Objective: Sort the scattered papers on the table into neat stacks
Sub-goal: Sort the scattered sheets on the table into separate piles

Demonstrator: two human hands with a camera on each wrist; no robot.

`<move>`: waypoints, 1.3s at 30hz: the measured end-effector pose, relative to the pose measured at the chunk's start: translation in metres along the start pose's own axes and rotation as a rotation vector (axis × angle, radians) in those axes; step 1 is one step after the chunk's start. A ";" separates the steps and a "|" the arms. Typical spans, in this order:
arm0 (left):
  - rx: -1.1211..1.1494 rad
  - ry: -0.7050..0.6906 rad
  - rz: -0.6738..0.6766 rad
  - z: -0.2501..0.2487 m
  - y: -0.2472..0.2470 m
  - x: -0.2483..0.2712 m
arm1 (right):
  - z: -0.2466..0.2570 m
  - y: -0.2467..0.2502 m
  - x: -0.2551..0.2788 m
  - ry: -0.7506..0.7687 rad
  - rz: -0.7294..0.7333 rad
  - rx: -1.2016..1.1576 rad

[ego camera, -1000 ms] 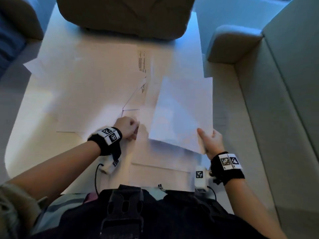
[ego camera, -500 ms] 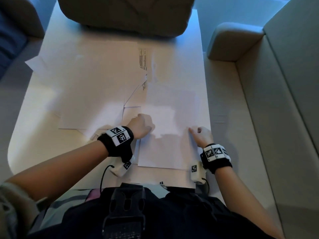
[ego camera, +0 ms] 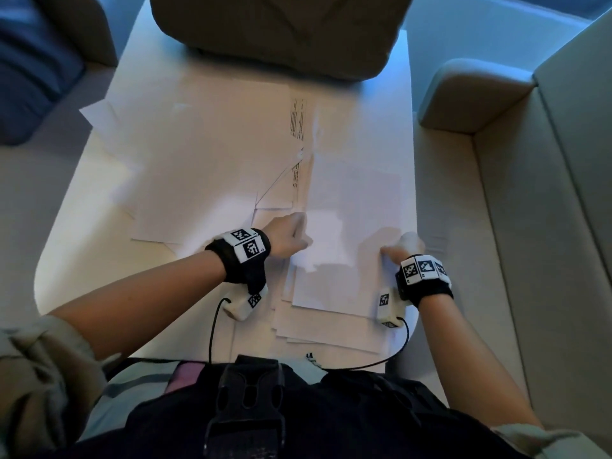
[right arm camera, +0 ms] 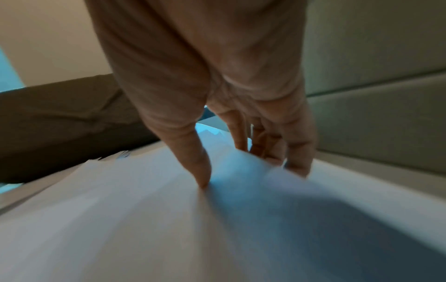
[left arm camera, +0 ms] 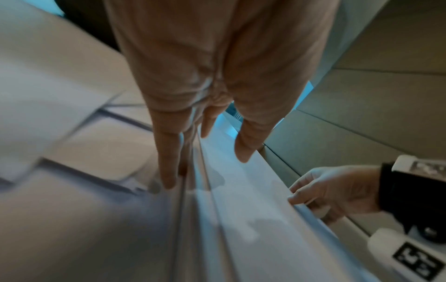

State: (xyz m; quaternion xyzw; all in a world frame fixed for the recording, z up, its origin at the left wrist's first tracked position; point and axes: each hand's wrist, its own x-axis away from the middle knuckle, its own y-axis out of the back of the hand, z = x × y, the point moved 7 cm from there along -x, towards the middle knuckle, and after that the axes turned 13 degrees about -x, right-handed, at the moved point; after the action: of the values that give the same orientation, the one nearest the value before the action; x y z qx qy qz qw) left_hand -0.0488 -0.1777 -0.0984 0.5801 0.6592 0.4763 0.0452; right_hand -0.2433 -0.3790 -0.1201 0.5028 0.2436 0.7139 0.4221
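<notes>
**Both hands on the near-right stack**

Left side of counter: loose sheets overlapping at odd angles, one corner hanging over the far-left edge. One printed page peeks out mid-counter, text strip visible.

Left hand: at the left edge of the stack, fingers straight and narrow, tips down on paper. Thumb sits on top of the stack.

Stack: near-right part of counter, sheets roughly squared, lower ones fanned out toward the near edge.

Right hand: at the stack's right edge, thumb pressed on the top sheet, fingers curled at and under the edge, pinching it. Top sheet bows up slightly there.

Far end: brown cushion. Right: beige sofa.
</notes>
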 end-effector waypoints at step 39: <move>-0.425 -0.022 -0.122 0.197 0.097 0.060 | 0.209 -0.145 0.102 0.306 0.035 -0.810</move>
State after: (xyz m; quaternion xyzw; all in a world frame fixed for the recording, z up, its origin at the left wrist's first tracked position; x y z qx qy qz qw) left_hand 0.1220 -0.0282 -0.1095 0.5218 0.5773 0.5946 0.2022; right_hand -0.0123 -0.2327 -0.1010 0.1892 -0.0050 0.8252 0.5322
